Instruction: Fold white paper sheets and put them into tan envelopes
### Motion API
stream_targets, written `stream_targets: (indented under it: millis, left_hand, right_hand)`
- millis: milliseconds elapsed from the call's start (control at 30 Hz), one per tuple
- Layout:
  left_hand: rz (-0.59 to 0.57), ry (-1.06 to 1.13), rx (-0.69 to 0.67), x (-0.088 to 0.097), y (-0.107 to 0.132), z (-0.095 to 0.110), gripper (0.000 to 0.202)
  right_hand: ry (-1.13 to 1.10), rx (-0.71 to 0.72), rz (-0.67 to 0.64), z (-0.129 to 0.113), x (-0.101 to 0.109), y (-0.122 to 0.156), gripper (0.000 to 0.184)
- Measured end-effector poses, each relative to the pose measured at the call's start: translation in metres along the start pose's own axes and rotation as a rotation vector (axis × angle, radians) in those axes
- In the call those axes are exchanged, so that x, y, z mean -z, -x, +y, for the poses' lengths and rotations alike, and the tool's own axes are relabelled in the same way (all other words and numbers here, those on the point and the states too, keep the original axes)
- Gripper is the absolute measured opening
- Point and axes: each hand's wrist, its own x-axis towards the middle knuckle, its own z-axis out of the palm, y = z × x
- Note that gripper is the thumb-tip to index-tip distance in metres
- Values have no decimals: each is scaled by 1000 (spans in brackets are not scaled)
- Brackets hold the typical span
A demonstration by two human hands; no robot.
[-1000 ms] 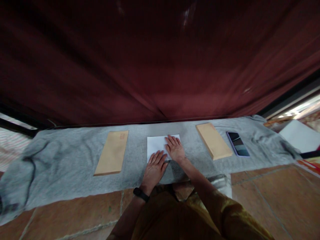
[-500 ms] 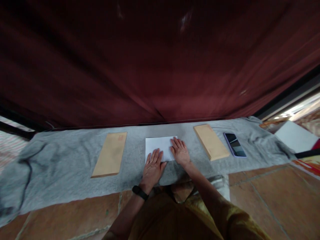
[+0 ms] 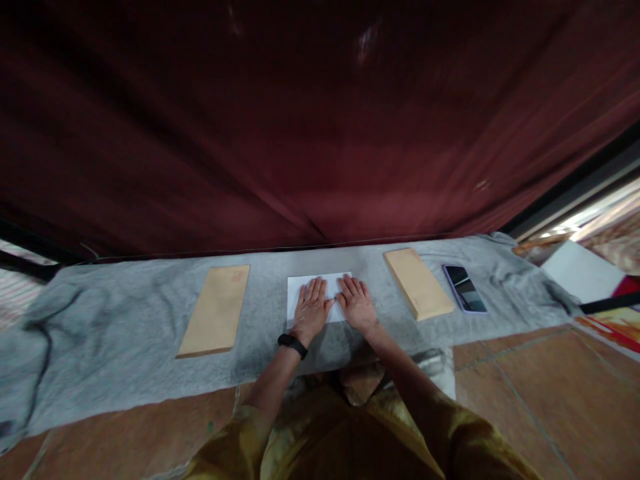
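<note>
A white sheet of paper (image 3: pixel 294 293) lies flat on the grey cloth (image 3: pixel 270 300) in front of me, partly covered by both hands. My left hand (image 3: pixel 311 309) rests palm down on its middle and left part, fingers stretched out, with a black band on the wrist. On the right part of the paper my right hand (image 3: pixel 356 303) also lies flat, its fingers extended and its palm reaching past the edge. The two thumbs are close together. I cannot tell whether the paper is folded.
To the left lies a pile of brown envelopes (image 3: pixel 215 310); a thicker stack of brown envelopes (image 3: pixel 419 283) is on the right. Beside that stack rests a phone (image 3: pixel 465 289) in a purple case. A dark red curtain (image 3: pixel 320 133) hangs behind, and floor tiles (image 3: pixel 550 387) show in front.
My left hand has slid up and farther onto the paper, nearer to the right hand. My right hand stays almost in place on the sheet's right part. The view has shifted slightly.
</note>
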Motion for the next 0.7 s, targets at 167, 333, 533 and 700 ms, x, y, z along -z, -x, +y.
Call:
stream_targets:
  millis: [167,333,533,700]
  left_hand:
    - [13,-6,37,-1,-6,-8,60]
    - [45,2,78,-1,-8,-14,57]
    - [70,1,116,2,-7,-23,57]
    - [90,-1,122,5,-3,-31,61]
  right_hand:
    - [-6,2,8,0,0,0,49]
    - [-8,2,1,0,1,0,49]
    - [-10,-2,-12,0,2,-1,50]
    - [-6,-15,-24,-1,2,-1,49]
